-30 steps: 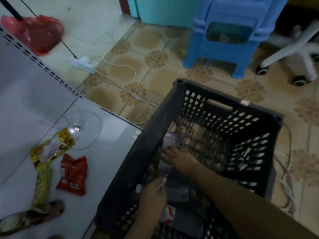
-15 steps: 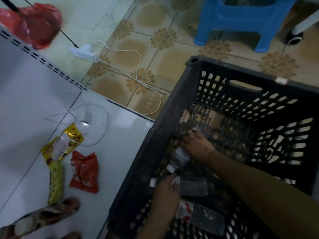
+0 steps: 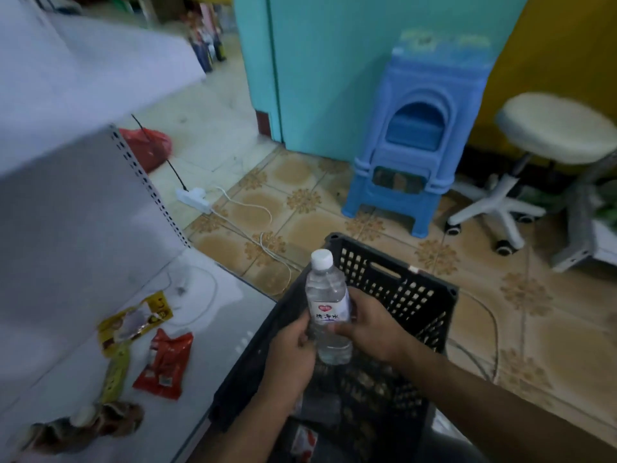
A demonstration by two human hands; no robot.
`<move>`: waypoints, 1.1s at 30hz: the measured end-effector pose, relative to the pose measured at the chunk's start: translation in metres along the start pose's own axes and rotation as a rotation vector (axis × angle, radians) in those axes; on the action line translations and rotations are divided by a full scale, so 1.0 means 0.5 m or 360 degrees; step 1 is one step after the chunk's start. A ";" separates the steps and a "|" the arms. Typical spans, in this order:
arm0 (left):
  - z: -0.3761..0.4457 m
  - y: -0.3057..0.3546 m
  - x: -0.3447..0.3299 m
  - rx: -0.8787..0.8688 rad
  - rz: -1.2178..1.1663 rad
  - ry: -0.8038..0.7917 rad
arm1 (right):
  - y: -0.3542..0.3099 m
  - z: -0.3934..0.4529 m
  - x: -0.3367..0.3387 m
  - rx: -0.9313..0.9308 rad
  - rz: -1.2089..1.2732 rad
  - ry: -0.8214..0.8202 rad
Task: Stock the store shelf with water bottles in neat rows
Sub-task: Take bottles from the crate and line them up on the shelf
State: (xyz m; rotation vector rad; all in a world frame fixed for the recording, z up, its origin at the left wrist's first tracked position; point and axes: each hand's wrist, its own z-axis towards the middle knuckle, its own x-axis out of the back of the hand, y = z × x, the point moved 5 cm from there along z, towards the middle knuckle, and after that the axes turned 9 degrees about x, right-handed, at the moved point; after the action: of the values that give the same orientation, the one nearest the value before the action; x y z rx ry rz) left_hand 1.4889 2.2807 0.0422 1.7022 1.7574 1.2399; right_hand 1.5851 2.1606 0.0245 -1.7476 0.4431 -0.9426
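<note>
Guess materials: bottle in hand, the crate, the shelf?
Water bottle: clear thin plastic, glossy, contents show through; white plastic cap, paper or film label. Left hand and right hand grip it. Crate: black moulded plastic, matte, lattice walls with a handle slot. Shelf: probably white painted sheet metal, faintly reflective, perforated upright.

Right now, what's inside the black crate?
Low in the black crate lies at least one more bottle with a red-and-white label. Both hands, the left hand and right hand, hold an upright water bottle above it, and they cover much of the crate's floor.
</note>
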 end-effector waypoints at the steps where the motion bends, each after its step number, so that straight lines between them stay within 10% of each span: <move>1: -0.034 0.032 0.016 -0.0070 -0.0025 0.0014 | -0.052 -0.011 0.011 0.0064 0.0031 0.0026; 16: -0.628 0.296 0.454 -0.1002 -0.0207 0.0858 | -0.862 -0.227 -0.091 0.1138 0.0046 -0.0027; 33: -1.206 -0.108 0.808 -0.0626 -0.0100 0.1907 | -1.197 -0.523 -0.771 0.1453 0.0134 -0.1033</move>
State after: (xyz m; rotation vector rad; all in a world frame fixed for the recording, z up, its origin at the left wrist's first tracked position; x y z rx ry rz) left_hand 0.9089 2.4770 0.4352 0.6170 1.8201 2.6530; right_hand 1.0583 2.4884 0.4605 -1.0695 -0.3101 -0.3556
